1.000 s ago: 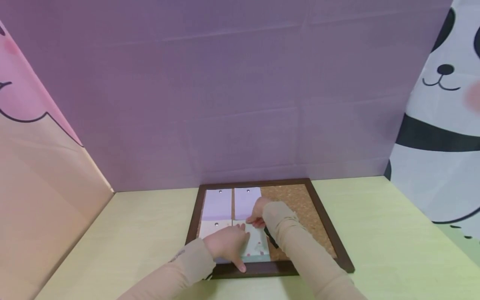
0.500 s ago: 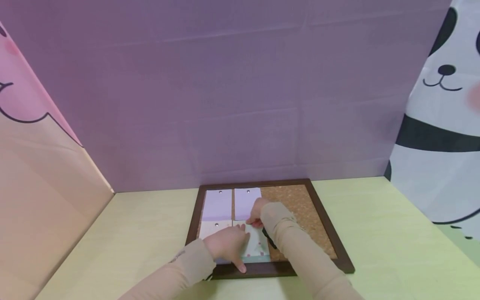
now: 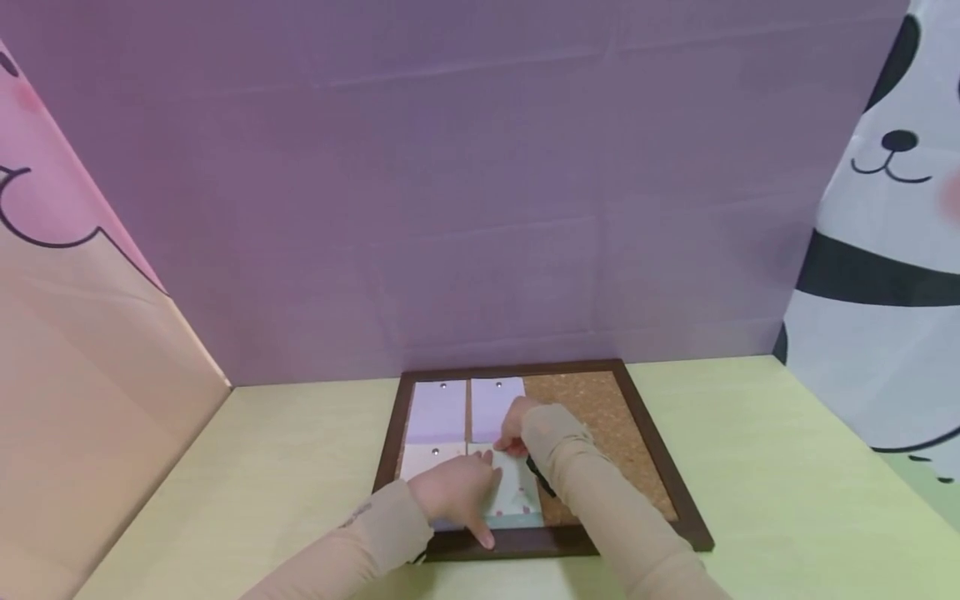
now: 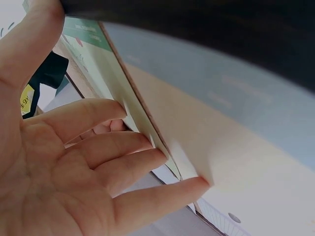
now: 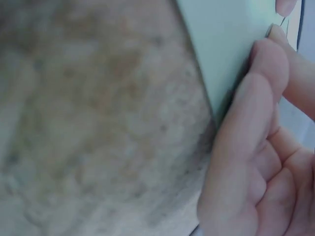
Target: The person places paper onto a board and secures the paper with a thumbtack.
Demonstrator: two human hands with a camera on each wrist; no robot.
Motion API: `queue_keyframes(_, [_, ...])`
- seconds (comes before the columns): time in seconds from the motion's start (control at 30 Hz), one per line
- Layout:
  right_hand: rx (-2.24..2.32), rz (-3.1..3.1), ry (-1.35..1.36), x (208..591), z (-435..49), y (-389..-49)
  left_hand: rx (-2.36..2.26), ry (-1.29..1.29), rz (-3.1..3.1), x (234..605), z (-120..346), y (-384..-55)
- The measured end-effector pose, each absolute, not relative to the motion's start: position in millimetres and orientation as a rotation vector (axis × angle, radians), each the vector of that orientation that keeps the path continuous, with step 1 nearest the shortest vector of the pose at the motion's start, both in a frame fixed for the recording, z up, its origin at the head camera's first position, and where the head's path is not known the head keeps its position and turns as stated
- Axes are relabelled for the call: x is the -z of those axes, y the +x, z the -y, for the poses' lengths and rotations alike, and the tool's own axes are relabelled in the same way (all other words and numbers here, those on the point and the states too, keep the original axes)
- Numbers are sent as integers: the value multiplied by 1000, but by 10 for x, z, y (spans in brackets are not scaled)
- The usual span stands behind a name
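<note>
A cork board (image 3: pixel 577 412) in a dark brown frame lies on the table, with four-cornered paper sheets on its left part. My left hand (image 3: pixel 456 487) rests with spread, straight fingers across the lower sheets; its fingertips touch the cream sheet (image 4: pixel 236 132) and the pale green sheet (image 3: pixel 517 492). At the top edge of that green sheet, my right hand (image 3: pixel 514 423) has its fingers bent and thumb tip close together. What lies between them is hidden, so I cannot tell what they hold. The right wrist view shows these fingers (image 5: pixel 241 113) against the green sheet's side.
Two lilac sheets (image 3: pixel 437 412) lie along the board's upper part, each with a small metal pin (image 3: pixel 498 384) near its top. Another pin (image 3: pixel 436 451) sits in the cream sheet. A purple backdrop (image 3: pixel 480 208) rises behind the pale table (image 3: pixel 300 450); patterned panels stand at both sides.
The right hand has shifted very slightly at the green sheet's top edge. The left hand keeps its place on the sheets, and the board lies as before.
</note>
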State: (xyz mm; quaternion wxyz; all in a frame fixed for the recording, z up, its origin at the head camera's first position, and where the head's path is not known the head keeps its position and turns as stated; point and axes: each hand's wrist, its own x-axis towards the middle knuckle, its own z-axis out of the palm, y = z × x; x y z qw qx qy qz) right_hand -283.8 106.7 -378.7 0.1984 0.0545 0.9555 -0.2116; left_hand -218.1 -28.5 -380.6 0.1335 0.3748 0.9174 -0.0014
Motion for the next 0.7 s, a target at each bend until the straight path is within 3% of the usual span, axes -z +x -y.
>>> queue_keyframes(0.27, [220, -2771, 82, 3674, -1042, -2789, 51, 1085, -2669, 3804, 278, -2172])
queue_keyframes(0.7, [313, -2764, 79, 3704, -1073, -2779, 40, 1072, -2667, 3808, 293, -2170])
